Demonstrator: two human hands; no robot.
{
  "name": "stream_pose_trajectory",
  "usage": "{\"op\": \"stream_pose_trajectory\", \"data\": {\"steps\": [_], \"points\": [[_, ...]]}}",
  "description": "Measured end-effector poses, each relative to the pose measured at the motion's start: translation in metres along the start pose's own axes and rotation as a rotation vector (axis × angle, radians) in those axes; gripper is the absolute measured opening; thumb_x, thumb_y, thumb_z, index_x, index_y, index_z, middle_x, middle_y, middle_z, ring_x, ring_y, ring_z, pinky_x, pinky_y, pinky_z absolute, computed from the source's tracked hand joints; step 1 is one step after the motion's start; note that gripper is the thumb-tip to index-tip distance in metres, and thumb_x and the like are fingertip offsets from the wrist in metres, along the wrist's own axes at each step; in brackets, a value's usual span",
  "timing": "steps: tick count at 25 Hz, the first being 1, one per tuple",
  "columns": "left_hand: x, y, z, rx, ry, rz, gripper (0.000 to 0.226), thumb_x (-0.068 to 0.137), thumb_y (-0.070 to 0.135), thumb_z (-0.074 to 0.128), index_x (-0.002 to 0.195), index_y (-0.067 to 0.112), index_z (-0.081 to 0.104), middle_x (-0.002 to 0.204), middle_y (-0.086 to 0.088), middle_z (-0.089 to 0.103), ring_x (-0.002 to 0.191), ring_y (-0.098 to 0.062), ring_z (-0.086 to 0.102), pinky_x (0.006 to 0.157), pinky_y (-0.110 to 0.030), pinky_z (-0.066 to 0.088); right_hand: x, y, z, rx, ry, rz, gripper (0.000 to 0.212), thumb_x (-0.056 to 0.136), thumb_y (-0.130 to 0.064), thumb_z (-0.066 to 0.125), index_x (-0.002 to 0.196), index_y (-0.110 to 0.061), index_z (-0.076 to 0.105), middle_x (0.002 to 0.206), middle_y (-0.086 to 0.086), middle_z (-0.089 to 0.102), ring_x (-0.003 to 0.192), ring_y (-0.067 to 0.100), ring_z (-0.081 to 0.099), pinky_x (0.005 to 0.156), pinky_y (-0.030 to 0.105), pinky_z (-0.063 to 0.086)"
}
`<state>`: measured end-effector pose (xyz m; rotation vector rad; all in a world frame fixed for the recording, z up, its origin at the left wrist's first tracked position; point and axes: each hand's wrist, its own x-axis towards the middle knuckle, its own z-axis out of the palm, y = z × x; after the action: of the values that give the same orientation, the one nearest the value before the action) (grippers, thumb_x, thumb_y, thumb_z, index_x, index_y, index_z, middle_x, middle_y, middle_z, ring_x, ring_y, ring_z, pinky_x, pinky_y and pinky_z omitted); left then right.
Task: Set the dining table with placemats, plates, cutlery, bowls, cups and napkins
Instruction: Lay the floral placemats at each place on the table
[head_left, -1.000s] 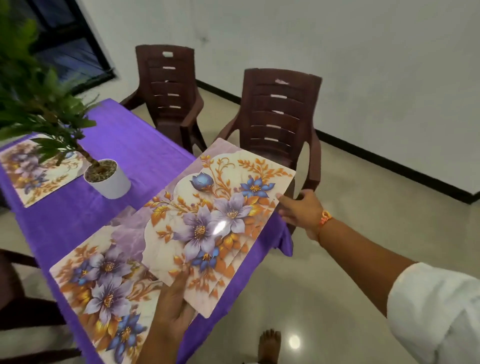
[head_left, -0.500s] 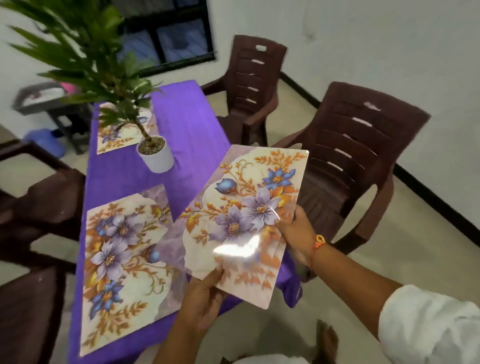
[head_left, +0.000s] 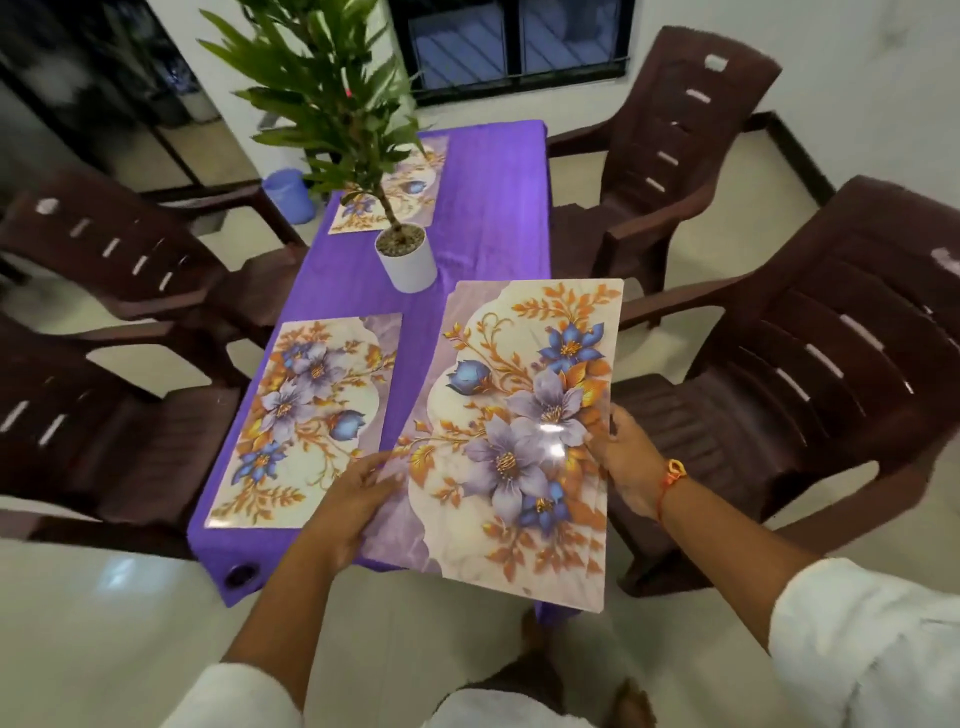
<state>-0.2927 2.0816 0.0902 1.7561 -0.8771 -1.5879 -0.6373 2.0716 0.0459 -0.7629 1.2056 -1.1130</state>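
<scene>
Floral placemat, one: we grip opposite edges with left hand and right hand, above purple table.

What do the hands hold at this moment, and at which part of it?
Both hold the floral placemat: the left hand grips its left long edge, the right hand its right long edge.

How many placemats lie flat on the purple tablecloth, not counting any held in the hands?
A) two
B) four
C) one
A: the near placemat lies on the table's left side and the far placemat lies behind the potted plant; the left hand and right hand grip the held placemat by its side edges.
</scene>
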Motion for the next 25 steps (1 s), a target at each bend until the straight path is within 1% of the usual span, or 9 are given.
{"op": "stream_pose_trajectory", "data": {"steps": [3,7,9,12,15,17,19,22,25], "points": [[0.042,0.004,-0.003,0.355,0.102,0.002,0.035,0.088,0.037,0.076,0.114,0.016,0.067,0.110,-0.005,0.071,0.100,-0.024,0.067,0.080,-0.033,0.056,0.030,0.007,0.008,-0.037,0.025,0.075,0.026,0.092,-0.017,0.073,0.116,-0.022,0.064,0.113,0.009,0.074,0.102,0.025,0.072,0.080,0.040,0.060],[0.089,0.002,-0.010,0.416,0.174,-0.004,0.026,0.090,0.028,0.075,0.106,0.009,0.066,0.099,-0.006,0.069,0.086,-0.019,0.062,0.065,-0.024,0.047,0.070,0.025,0.021,-0.131,0.078,0.133,0.026,0.086,-0.025,0.075,0.111,-0.023,0.069,0.109,0.011,0.075,0.103,0.033,0.072,0.085,0.052,0.060],[0.106,0.000,-0.011,0.426,0.208,0.025,0.024,0.090,0.026,0.075,0.107,0.011,0.065,0.101,-0.003,0.069,0.091,-0.021,0.064,0.067,-0.023,0.048,0.086,0.028,0.033,-0.177,0.143,0.143,0.015,0.090,-0.020,0.073,0.105,-0.020,0.072,0.103,0.010,0.076,0.097,0.030,0.073,0.080,0.046,0.062],[0.123,-0.006,-0.014,0.453,0.272,0.042,0.026,0.091,0.025,0.074,0.111,0.016,0.061,0.103,-0.002,0.067,0.095,-0.025,0.064,0.079,-0.031,0.052,0.108,0.033,0.048,-0.235,0.257,0.168,0.011,0.094,-0.015,0.069,0.103,-0.016,0.074,0.097,0.009,0.076,0.091,0.027,0.073,0.070,0.035,0.062],[0.131,-0.013,-0.016,0.469,0.284,0.048,0.041,0.090,0.028,0.075,0.125,0.014,0.057,0.110,0.001,0.061,0.099,-0.022,0.060,0.090,-0.040,0.055,0.123,0.041,0.053,-0.304,0.329,0.236,0.009,0.092,-0.019,0.067,0.094,-0.020,0.075,0.092,0.009,0.076,0.091,0.032,0.073,0.078,0.048,0.063],[0.131,-0.016,-0.013,0.515,0.310,0.087,0.041,0.091,0.030,0.073,0.125,0.013,0.057,0.108,0.003,0.059,0.097,-0.019,0.057,0.088,-0.037,0.052,0.128,0.044,0.053,-0.350,0.395,0.257,0.008,0.091,-0.023,0.067,0.096,-0.021,0.072,0.093,0.007,0.075,0.090,0.029,0.072,0.081,0.051,0.062],[0.128,-0.019,-0.006,0.526,0.351,0.134,0.033,0.092,0.031,0.072,0.118,0.014,0.060,0.105,0.004,0.062,0.093,-0.017,0.058,0.084,-0.032,0.049,0.129,0.043,0.053,-0.411,0.452,0.235,0.015,0.092,-0.027,0.068,0.105,-0.020,0.063,0.098,0.005,0.071,0.092,0.026,0.069,0.084,0.047,0.060],[0.124,-0.026,0.003,0.526,0.380,0.230,0.022,0.091,0.030,0.073,0.106,0.014,0.068,0.097,-0.001,0.070,0.081,-0.012,0.060,0.079,-0.030,0.053,0.127,0.043,0.052,-0.495,0.505,0.205,0.015,0.094,-0.025,0.066,0.103,-0.022,0.054,0.099,0.007,0.068,0.091,0.026,0.065,0.083,0.042,0.058],[0.125,-0.027,0.010,0.585,0.397,0.224,0.030,0.092,0.026,0.072,0.114,0.005,0.072,0.103,-0.009,0.072,0.082,-0.014,0.058,0.080,-0.028,0.048,0.127,0.044,0.049,-0.564,0.543,0.186,0.008,0.095,-0.026,0.063,0.098,-0.024,0.056,0.097,0.006,0.069,0.089,0.028,0.066,0.082,0.043,0.058]]}}
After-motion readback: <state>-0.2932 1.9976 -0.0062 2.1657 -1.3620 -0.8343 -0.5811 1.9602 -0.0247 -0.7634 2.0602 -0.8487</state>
